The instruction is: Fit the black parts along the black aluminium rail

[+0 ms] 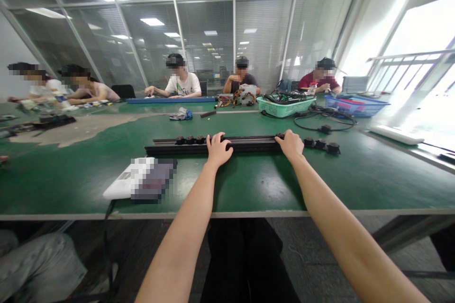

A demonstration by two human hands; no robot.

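Observation:
A long black rail [249, 146] with a channel along it lies crosswise on the green table. Several small black block-like parts [190, 140] sit in a row along its left half. My left hand [216, 150] is curled over the middle of the rail, fingers on its far side and thumb on the near side. At the rail's right end my right hand [293, 146] has its fingertips closed on a small dark part [279, 137], mostly hidden by the fingers. Just right of that hand, more black parts [321, 144] stand in a row on the table.
A white device [122, 182] lies left on the table [256, 194], partly blurred out. Farther back are a crumpled cloth [181, 114], a green basket [284, 108] of cables, a blue basket [357, 106], and loose black cable [325, 120]. Several people sit across the table.

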